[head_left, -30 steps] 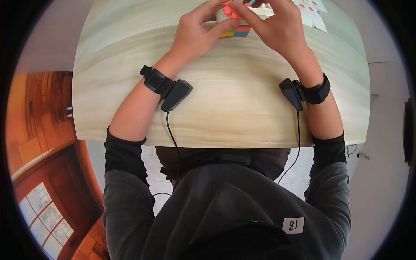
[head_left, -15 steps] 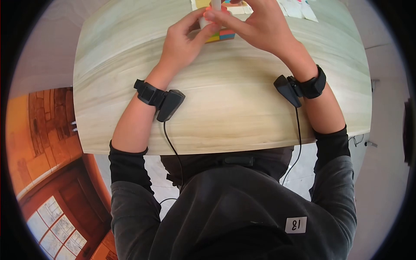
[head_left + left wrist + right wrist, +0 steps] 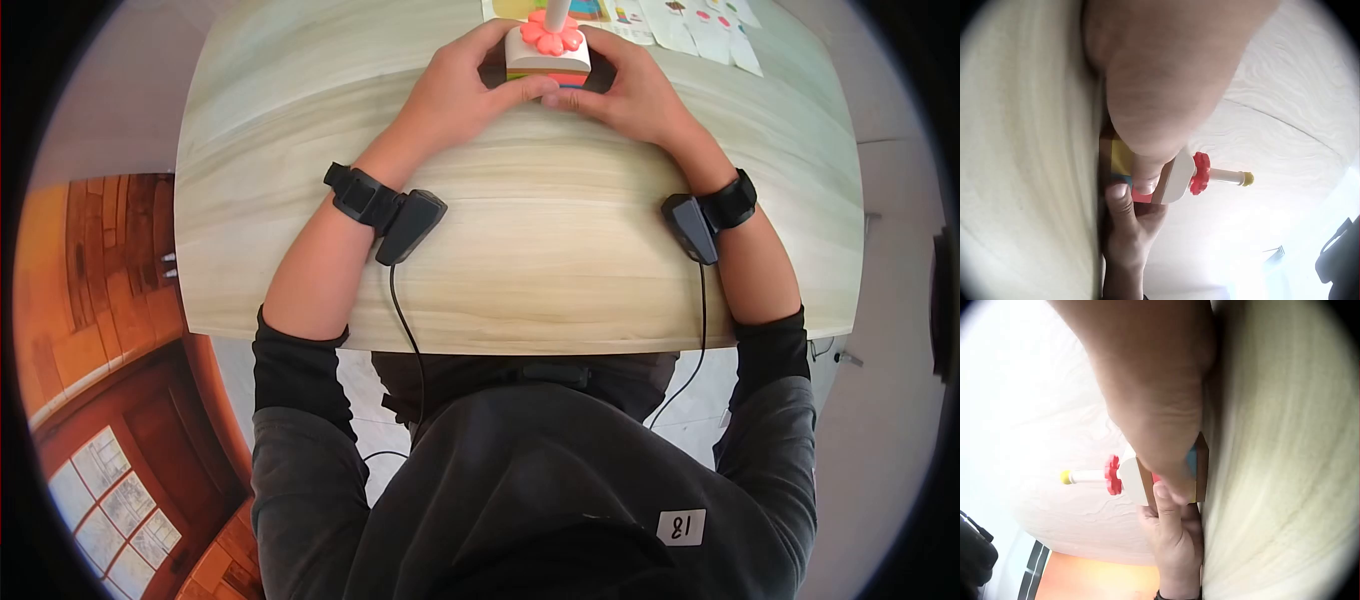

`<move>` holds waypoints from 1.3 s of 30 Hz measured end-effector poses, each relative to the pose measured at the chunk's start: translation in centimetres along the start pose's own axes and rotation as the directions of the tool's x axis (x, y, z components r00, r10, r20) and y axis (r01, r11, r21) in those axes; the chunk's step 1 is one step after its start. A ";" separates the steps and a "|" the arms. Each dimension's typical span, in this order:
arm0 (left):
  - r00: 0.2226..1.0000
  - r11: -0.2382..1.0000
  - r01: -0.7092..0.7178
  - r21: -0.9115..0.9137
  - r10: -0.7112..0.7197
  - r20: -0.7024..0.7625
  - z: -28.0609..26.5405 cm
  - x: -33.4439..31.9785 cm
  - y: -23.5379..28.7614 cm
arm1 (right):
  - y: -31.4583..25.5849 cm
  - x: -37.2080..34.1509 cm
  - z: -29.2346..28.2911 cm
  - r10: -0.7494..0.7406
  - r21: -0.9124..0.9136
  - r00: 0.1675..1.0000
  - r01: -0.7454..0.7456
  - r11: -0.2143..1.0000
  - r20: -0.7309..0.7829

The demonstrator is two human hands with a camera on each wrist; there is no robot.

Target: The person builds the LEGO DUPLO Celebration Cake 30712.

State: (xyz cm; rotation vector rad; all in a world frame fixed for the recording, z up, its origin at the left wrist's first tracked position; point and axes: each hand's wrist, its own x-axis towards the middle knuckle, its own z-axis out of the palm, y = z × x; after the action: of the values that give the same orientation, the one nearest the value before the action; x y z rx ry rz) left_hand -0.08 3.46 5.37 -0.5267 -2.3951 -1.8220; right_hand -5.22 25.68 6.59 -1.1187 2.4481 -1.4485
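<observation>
A stack of coloured blocks [image 3: 577,79] stands at the table's far side, topped by a white block [image 3: 530,52], a red flower-shaped piece [image 3: 552,34] and an upright white rod [image 3: 558,12]. The left hand [image 3: 462,88] grips the stack from the left, the right hand [image 3: 637,92] from the right, thumbs meeting at the front. In the left wrist view a yellow tip [image 3: 1248,179] caps the rod [image 3: 1227,176], and yellow and red block faces show between the fingers. Most of the lower blocks are covered by both hands.
Paper sheets with small coloured pictures [image 3: 712,28] lie on the table [image 3: 560,230] at the far right, and a colourful sheet [image 3: 500,9] lies behind the stack. Cables hang from both wrist cameras over the near table edge.
The right hand has come down from the rod and flower piece to the stack's right side. The left hand has moved from beside the white block to the stack's left side.
</observation>
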 end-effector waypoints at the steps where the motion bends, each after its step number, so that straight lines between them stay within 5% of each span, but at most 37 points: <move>1: 0.999 0.999 0.028 -0.040 -0.027 0.021 -0.1 0.0 0.2 | 0.4 0.1 -0.3 0.021 -0.076 0.999 -0.017 0.997 0.044; 5: 0.997 0.998 0.057 0.000 -0.057 0.051 -0.3 0.1 0.8 | 1.0 0.0 -0.6 0.133 0.030 0.987 -0.136 0.990 0.085; 8: 1.000 0.999 -0.002 0.049 0.001 0.026 -0.2 -0.1 0.3 | 1.0 -0.4 -0.6 0.012 -0.038 1.000 -0.011 0.999 0.022; 11: 0.983 0.981 -0.155 0.119 0.165 -0.077 -0.3 -0.4 0.2 | 1.6 -1.4 -1.7 -0.068 0.170 0.998 0.069 0.983 -0.016; 13: 0.987 0.986 -0.078 -0.145 0.057 -0.147 -1.1 -0.3 -0.3 | 1.9 -2.4 -2.7 -0.068 0.201 0.995 0.082 0.976 -0.078; 17: 0.980 0.998 0.028 -0.051 -0.038 -0.195 -3.2 -0.1 -2.6 | 3.0 -2.5 -2.1 0.135 0.408 0.945 -0.001 0.913 -0.300; 19: 0.974 0.944 0.223 0.244 -0.206 -0.093 -4.2 0.2 -2.5 | 3.4 -2.6 -3.7 0.283 0.284 0.913 -0.199 0.938 -0.293; 23: 0.981 0.944 0.192 0.270 -0.183 -0.059 -4.2 0.2 -2.3 | 3.3 -2.5 -2.1 0.198 0.007 0.907 -0.211 0.978 -0.372; 25: 0.991 0.952 0.119 0.283 -0.098 -0.085 -3.3 0.0 -2.7 | 3.2 -2.3 -1.7 0.115 -0.218 0.965 -0.167 0.962 -0.235; 39: 0.997 0.921 0.067 0.385 -0.047 -0.062 -2.7 -0.1 -2.0 | 2.7 -2.5 -2.1 0.090 -0.296 0.969 -0.158 0.942 -0.228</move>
State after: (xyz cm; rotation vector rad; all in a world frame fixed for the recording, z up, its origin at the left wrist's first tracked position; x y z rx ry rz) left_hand -1.02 0.39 4.32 -0.3652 -2.6596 -1.3020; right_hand -5.73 29.53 4.93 -0.8691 2.9186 -1.2303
